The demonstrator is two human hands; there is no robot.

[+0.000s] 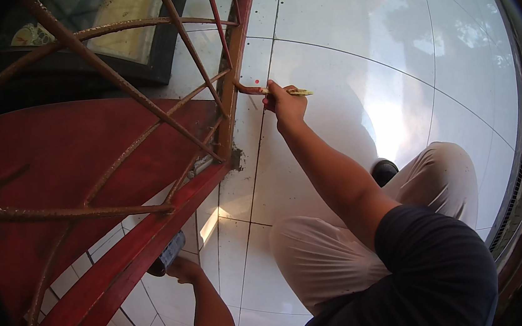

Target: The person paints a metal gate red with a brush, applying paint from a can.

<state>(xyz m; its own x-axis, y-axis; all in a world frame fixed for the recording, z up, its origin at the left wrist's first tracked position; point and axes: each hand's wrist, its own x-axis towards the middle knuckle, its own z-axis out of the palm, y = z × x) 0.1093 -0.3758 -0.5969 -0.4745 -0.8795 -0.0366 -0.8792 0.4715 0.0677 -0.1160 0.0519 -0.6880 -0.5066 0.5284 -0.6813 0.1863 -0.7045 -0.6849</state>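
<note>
My right hand (286,102) is closed around a paintbrush (253,90). The brush's pale handle end sticks out past my fingers, and its reddish-brown head bends against the brown upright post (230,106) of a frame. Lower down, my left hand (185,271) grips a dark can (170,250) smeared with grey-blue. A red rail (138,256) partly covers the can, so its inside cannot be seen. Rusty brown metal bars (113,92) cross the frame between the post and the rail.
A glossy dark red surface (84,148) lies behind the bars. Beyond it stands a black-framed glass case (128,25). White floor tiles (337,36) spread to the right, with small red spots near the post. My bent knees (319,245) are on the near side.
</note>
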